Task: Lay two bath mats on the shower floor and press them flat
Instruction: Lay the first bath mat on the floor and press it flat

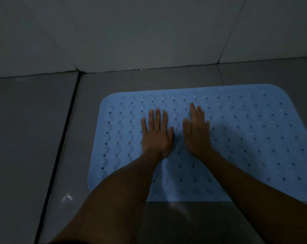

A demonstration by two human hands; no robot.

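A light blue rubber bath mat with rows of small holes lies flat on the grey tiled shower floor. Its right edge runs out of view. My left hand rests palm down on the mat's middle, fingers straight and slightly spread. My right hand lies flat beside it, a short gap between the thumbs. Both forearms reach in from the bottom of the frame. Only one mat is in view.
Pale wall tiles rise behind the mat and meet the floor along a dark joint. A dark grout line runs down the floor left of the mat. A small wet patch glints near the mat's front left corner.
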